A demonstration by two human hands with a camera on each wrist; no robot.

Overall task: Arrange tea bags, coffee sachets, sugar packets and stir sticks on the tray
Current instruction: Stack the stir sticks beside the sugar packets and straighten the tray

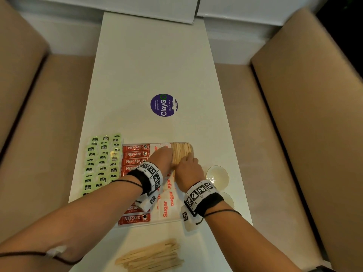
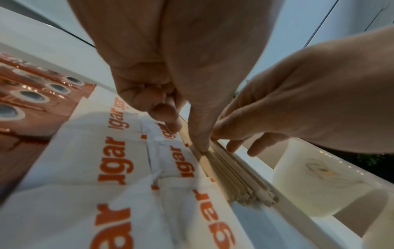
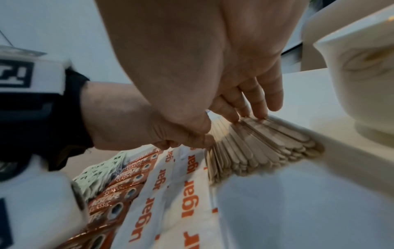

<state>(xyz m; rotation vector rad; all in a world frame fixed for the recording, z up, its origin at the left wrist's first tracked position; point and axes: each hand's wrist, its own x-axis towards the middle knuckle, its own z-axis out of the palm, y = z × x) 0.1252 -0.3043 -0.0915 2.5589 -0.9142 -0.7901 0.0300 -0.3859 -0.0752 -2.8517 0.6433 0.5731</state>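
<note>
Left hand (image 1: 162, 157) grip: fingers mostly curled, one straight finger pressing the left edge of the stir sticks (image 1: 181, 154); holds nothing. Right hand (image 1: 188, 167) grip: relaxed, straight fingertips resting on top of the same bundle from the right side, squaring it up, not pinching.

Sticks sit lower centre of the head view, in the tray's (image 1: 169, 219) right column, touching the sugar packets (image 1: 167, 208). They look thin, light, stiff wood and slide easily over each other. Best squeezed as a bundle from both long sides or pressed flat; a single stick is best pinched at its end.

Coffee sachets (image 1: 135, 154) fill the tray's left column. Tea bags (image 1: 102, 163) lie on the desk (image 1: 157, 65) just left of the tray. Loose sticks (image 1: 151, 256) wait at bottom centre. A cup (image 1: 217, 176) stands just right.
</note>
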